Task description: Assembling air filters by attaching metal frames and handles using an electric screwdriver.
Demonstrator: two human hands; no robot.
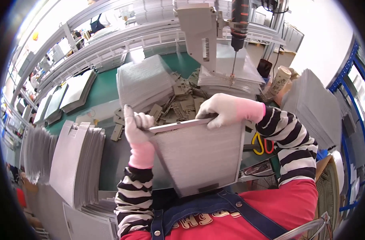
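Note:
A flat grey mesh panel with a thin pale rim stands tilted in front of me, its lower edge close to my body. My right hand, in a white glove with a pink cuff, is closed over the top edge, thumb on the near face. At the upper left corner, my left hand is closed against the panel, with one digit pointing up; its grip is partly hidden. Just behind the panel lies a heap of small beige plastic clips. Scissors with yellow and red handles lie right of the panel.
An electric screwdriver hangs point down beside a white machine head. Panel stacks stand at the left, the back and the right. A paper cup is at the back right of the green bench.

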